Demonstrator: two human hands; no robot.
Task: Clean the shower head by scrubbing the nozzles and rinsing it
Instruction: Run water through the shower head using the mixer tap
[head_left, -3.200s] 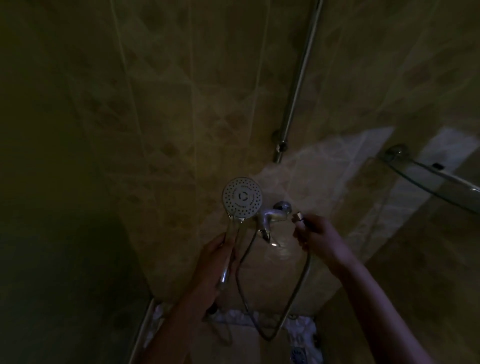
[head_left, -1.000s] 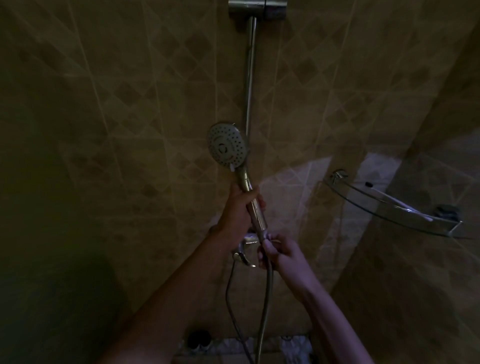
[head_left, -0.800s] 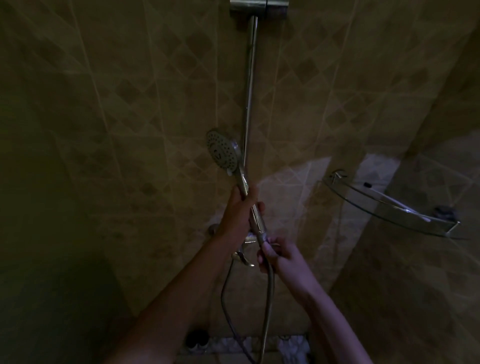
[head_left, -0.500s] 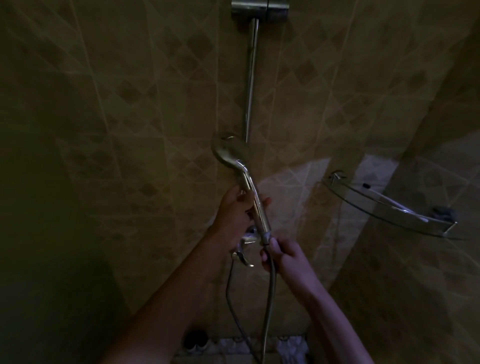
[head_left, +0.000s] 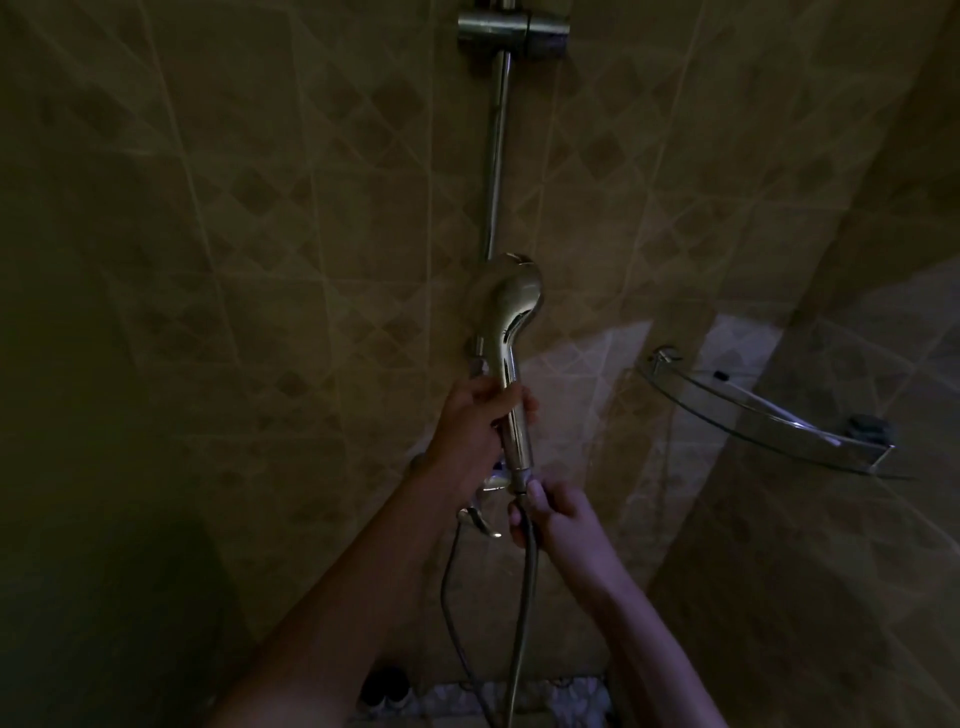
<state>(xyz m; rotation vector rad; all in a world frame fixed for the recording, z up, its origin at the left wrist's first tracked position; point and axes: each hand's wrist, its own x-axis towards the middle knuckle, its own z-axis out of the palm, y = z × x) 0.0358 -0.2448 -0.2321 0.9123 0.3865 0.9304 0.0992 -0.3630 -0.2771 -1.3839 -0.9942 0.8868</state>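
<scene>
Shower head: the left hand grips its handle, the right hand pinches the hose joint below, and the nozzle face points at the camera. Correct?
Not quite. In the head view the shower head shows its chrome back; the nozzles face away. The left hand and right hand are as stated.

I see the shower head (head_left: 511, 306) turned with its chrome-silver back toward me, catching a dull yellowish sheen, and the silver hose (head_left: 522, 613) below it looks darker grey. The wall tiles (head_left: 291, 218) read as murky tan-brown with a pattern of darker diamonds and pale grout lines. The slide rail (head_left: 496, 156) and its bracket (head_left: 511, 32) are grey metal, and the corner shelf (head_left: 769, 415) is clear glass.
</scene>
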